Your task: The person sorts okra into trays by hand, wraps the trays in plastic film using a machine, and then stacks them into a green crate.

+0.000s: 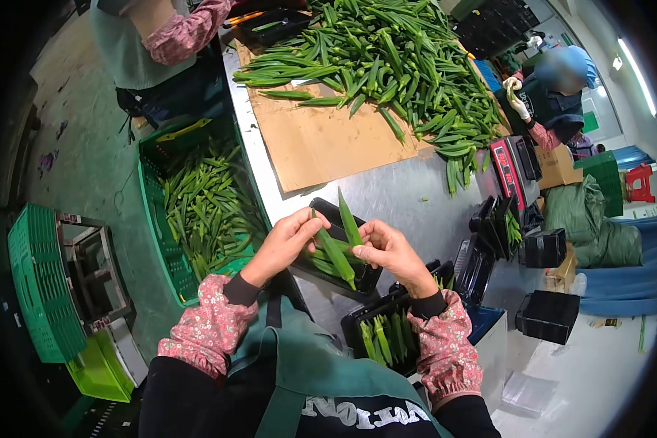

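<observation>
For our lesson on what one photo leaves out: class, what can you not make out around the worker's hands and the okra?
Head view, black tray: contents mostly covered by the left hand, gripping a slanted pod, and the right hand, gripping an upright pod.
Head view, scale: display too small to read.
Head view, green crate: right side hidden under the table edge.

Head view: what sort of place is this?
Probably a produce packing room: an okra heap on a steel table, a green crate of more okra on the floor, black trays part filled. The left hand and right hand each hold a pod.
</observation>
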